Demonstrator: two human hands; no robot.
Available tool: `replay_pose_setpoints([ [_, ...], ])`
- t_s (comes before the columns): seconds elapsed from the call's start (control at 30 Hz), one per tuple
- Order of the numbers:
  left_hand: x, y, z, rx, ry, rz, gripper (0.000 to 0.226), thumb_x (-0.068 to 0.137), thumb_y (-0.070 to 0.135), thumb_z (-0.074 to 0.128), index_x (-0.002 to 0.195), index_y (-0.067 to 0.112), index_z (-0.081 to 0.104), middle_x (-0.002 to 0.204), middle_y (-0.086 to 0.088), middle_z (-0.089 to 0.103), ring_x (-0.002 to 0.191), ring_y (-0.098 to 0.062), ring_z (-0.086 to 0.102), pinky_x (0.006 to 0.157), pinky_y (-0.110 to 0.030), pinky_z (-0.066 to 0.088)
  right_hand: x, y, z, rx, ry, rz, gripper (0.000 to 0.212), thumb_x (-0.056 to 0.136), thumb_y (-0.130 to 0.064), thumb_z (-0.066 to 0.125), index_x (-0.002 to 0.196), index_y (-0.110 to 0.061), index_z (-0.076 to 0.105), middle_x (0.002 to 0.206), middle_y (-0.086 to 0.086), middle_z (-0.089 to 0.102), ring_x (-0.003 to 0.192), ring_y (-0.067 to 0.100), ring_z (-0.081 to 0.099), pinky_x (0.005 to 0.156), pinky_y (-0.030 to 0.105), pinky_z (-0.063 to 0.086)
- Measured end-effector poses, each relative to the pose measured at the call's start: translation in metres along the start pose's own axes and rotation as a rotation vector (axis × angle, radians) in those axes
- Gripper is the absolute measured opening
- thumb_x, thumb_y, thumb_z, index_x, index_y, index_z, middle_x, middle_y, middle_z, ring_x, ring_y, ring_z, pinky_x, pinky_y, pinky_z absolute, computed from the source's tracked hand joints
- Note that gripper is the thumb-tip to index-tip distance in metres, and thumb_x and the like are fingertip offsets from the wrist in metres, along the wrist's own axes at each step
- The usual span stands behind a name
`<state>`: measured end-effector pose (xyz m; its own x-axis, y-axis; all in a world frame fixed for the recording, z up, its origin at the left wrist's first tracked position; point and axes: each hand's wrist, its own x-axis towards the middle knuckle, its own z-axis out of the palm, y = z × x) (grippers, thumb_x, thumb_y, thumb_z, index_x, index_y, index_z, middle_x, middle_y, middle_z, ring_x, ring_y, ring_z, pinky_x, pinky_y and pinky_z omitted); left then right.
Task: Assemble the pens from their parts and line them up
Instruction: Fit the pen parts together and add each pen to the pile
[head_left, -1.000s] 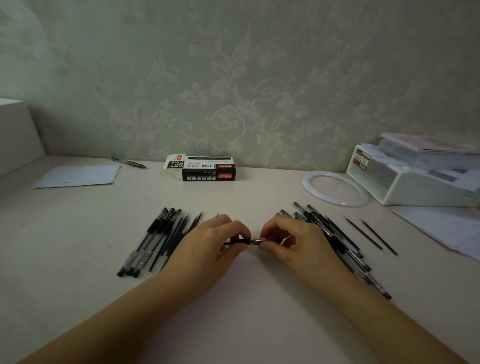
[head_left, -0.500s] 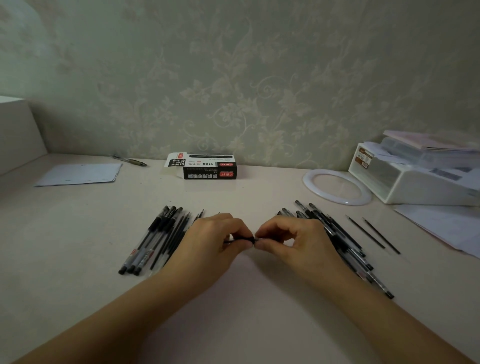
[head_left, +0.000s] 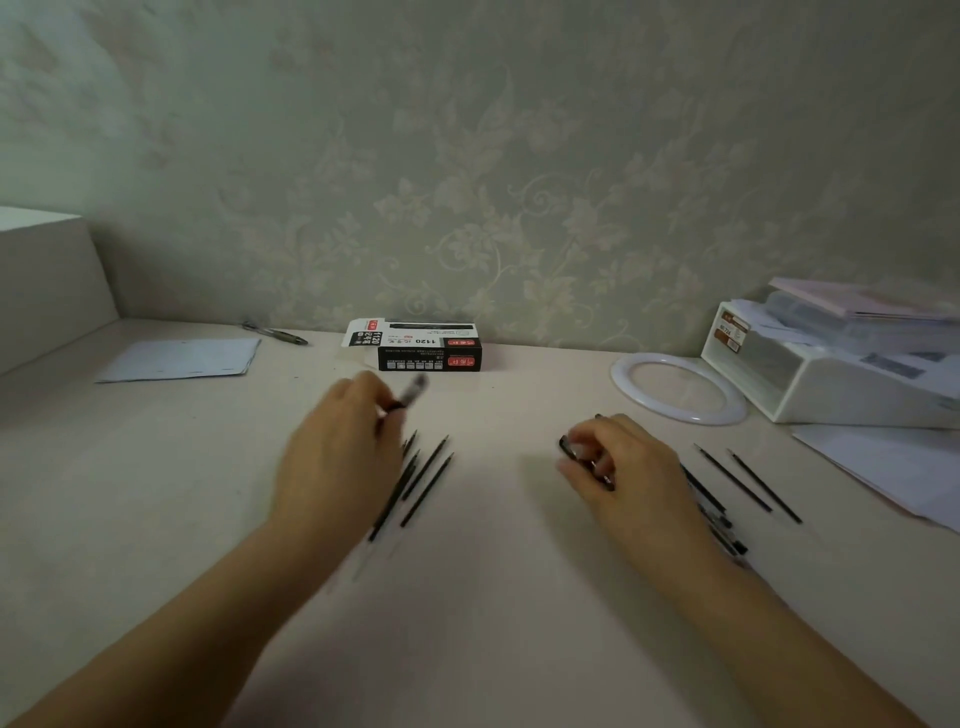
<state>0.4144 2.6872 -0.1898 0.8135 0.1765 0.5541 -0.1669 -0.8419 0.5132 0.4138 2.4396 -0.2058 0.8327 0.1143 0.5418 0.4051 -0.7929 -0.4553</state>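
My left hand (head_left: 337, 457) grips a blurred pen (head_left: 410, 392) that points up and away toward the box. It hovers over the left group of thin black refills and pens (head_left: 421, 480), hiding most of them. My right hand (head_left: 623, 467) has its fingers curled round a small dark pen part (head_left: 569, 448). It lies over the right pile of pens and parts (head_left: 719, 519). Two loose black refills (head_left: 748, 483) lie on the table to the right of that hand.
A black pen box (head_left: 431, 351) stands by the wall. A white ring (head_left: 678, 387) and a white organiser (head_left: 831, 369) with papers sit at the right. A paper sheet (head_left: 182, 359) and a lone pen (head_left: 275, 333) lie far left.
The hands were together at the centre on one pen. They have pulled apart: the left swung left and away with the pen, the right drew back right holding a small part.
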Motion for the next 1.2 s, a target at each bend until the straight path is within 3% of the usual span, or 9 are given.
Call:
replay_pose_setpoints([
  [0.1,0.017,-0.037,-0.012,0.224,-0.048,-0.202,0.013,0.096,0.023,0.047,0.101,0.011,0.051,0.094,-0.009,0.059,0.081,-0.031,0.055,0.067,-0.039,0.046,0.001,0.009,-0.008,-0.143,0.036,0.103,0.011,0.087,-0.023,0.071,0.084,-0.018,0.061,0.080,-0.009,0.052,0.073,0.013,0.051,0.067,0.032,0.047],
  [0.23,0.021,-0.067,-0.011,0.275,-0.168,-0.320,0.017,0.096,0.018,0.045,0.103,0.004,0.053,0.094,-0.014,0.057,0.078,-0.028,0.048,0.066,-0.037,0.040,-0.001,0.011,-0.009,-0.280,-0.038,0.188,0.017,0.087,-0.032,0.069,0.082,-0.019,0.060,0.080,-0.007,0.050,0.078,0.017,0.051,0.067,0.031,0.042],
  [0.6,0.018,-0.064,-0.005,0.309,-0.262,-0.277,0.023,0.098,0.029,0.045,0.099,0.009,0.057,0.095,-0.010,0.053,0.079,-0.027,0.054,0.070,-0.036,0.046,0.000,0.003,-0.004,-0.433,-0.151,0.183,0.023,0.093,-0.042,0.059,0.096,-0.019,0.062,0.100,-0.002,0.059,0.092,0.019,0.057,0.077,0.033,0.048],
  [0.77,0.015,-0.048,-0.011,0.364,-0.197,-0.262,0.029,0.098,0.034,0.044,0.112,0.010,0.054,0.106,-0.013,0.050,0.095,-0.033,0.053,0.078,-0.042,0.048,0.003,-0.003,-0.008,-0.550,-0.179,0.097,0.017,0.098,-0.035,0.050,0.094,-0.019,0.057,0.102,-0.003,0.063,0.091,0.017,0.058,0.068,0.027,0.034],
  [0.83,0.013,-0.033,-0.012,0.317,-0.123,-0.186,0.029,0.097,0.033,0.047,0.117,0.014,0.053,0.109,-0.011,0.052,0.097,-0.030,0.054,0.079,-0.043,0.049,0.003,-0.004,-0.008,-0.571,-0.187,0.076,0.015,0.098,-0.033,0.049,0.098,-0.019,0.056,0.108,-0.001,0.061,0.094,0.019,0.058,0.068,0.027,0.031],
  [0.97,-0.003,0.003,-0.005,0.105,-0.069,0.022,0.020,0.094,0.034,0.053,0.109,0.021,0.057,0.099,0.001,0.055,0.082,-0.018,0.056,0.073,-0.035,0.049,0.002,-0.004,-0.002,-0.532,-0.186,0.076,0.027,0.095,-0.040,0.055,0.113,-0.020,0.059,0.122,0.002,0.053,0.105,0.022,0.055,0.081,0.031,0.041],
  [1.1,-0.025,0.023,0.011,-0.018,-0.154,0.176,0.007,0.092,0.033,0.056,0.093,0.027,0.059,0.082,0.013,0.051,0.070,-0.004,0.049,0.061,-0.016,0.037,0.003,-0.004,0.003,-0.526,-0.204,0.118,0.029,0.096,-0.043,0.051,0.105,-0.018,0.063,0.112,0.000,0.055,0.100,0.020,0.057,0.081,0.031,0.044],
  [1.2,-0.035,0.029,0.024,-0.245,-0.260,0.107,0.006,0.089,0.034,0.061,0.085,0.030,0.061,0.075,0.014,0.057,0.067,-0.002,0.053,0.058,-0.010,0.039,0.004,-0.007,0.004,-0.530,-0.207,0.095,0.026,0.098,-0.040,0.049,0.100,-0.018,0.062,0.107,-0.002,0.056,0.097,0.018,0.058,0.079,0.031,0.044],
])
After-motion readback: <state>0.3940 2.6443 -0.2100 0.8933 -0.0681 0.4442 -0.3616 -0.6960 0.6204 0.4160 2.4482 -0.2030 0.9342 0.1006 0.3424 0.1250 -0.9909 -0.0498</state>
